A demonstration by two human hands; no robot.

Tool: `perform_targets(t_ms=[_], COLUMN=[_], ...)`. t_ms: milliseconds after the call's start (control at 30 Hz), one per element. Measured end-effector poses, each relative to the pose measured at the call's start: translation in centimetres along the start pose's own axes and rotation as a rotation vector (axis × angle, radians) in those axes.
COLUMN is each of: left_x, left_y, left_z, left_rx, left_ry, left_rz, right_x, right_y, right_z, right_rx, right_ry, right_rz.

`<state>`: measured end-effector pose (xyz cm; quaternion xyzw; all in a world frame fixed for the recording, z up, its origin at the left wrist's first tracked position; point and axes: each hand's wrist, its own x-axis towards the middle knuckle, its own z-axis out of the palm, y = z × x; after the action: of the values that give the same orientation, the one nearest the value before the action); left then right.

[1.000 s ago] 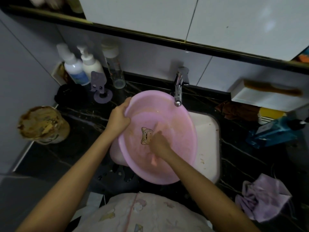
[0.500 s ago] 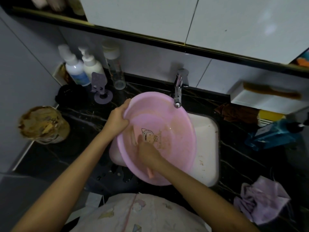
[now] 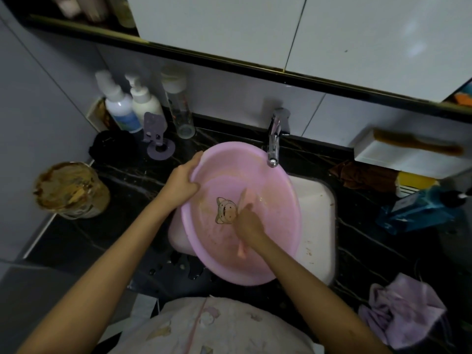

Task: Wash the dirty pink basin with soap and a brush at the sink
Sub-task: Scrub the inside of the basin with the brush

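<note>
The pink basin (image 3: 270, 241) is tilted over the white sink (image 3: 316, 226), its inside facing me, with a cartoon cat picture (image 3: 224, 210) on the bottom and brownish smears around it. My left hand (image 3: 182, 181) grips the basin's upper left rim, thumb inside. My right hand (image 3: 247, 222) is inside the basin and holds a pink brush (image 3: 242, 200), its head pressed against the bottom to the right of the cat and its handle end sticking out below my wrist. The chrome tap (image 3: 274, 139) stands just above the basin's far rim.
Pump bottles (image 3: 127, 106) and a clear bottle (image 3: 178, 108) stand at the back left on the black counter (image 3: 122, 175). A dirty brown-smeared container (image 3: 69, 190) sits far left. At the right lie a brown cloth (image 3: 365, 175), a blue pack (image 3: 419, 213) and a pink cloth (image 3: 403, 310).
My right hand swept the brush from the right of the cat to its left and back again. My left hand kept its hold on the rim.
</note>
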<state>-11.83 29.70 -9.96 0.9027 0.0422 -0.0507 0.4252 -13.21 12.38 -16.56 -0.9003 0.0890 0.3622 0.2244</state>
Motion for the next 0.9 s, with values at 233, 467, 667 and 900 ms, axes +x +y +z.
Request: perform_targets(t_ms=[233,467,667,900], left_x=[0.0,-0.3,-0.8,-0.9], left_y=[-0.4,0.4,0.0,0.6], left_z=[-0.1,0.0,0.3,0.1], left_rx=[0.011,0.021,0.017,0.034], left_ry=[-0.014,0.002,0.009,-0.003], left_rz=[-0.019,0.008,-0.02,0.001], right_x=[-1.1,-0.8,0.6,-2.3], right_y=[0.3,0.3,5.7,2.7], right_z=[1.0,1.7,-0.5,0.6], right_rx=[-0.078,-0.092,-0.499,-0.225], right_ry=[-0.054,0.035,0.004,-0.188], right_rz=[-0.181,-0.499,-0.459,-0.649])
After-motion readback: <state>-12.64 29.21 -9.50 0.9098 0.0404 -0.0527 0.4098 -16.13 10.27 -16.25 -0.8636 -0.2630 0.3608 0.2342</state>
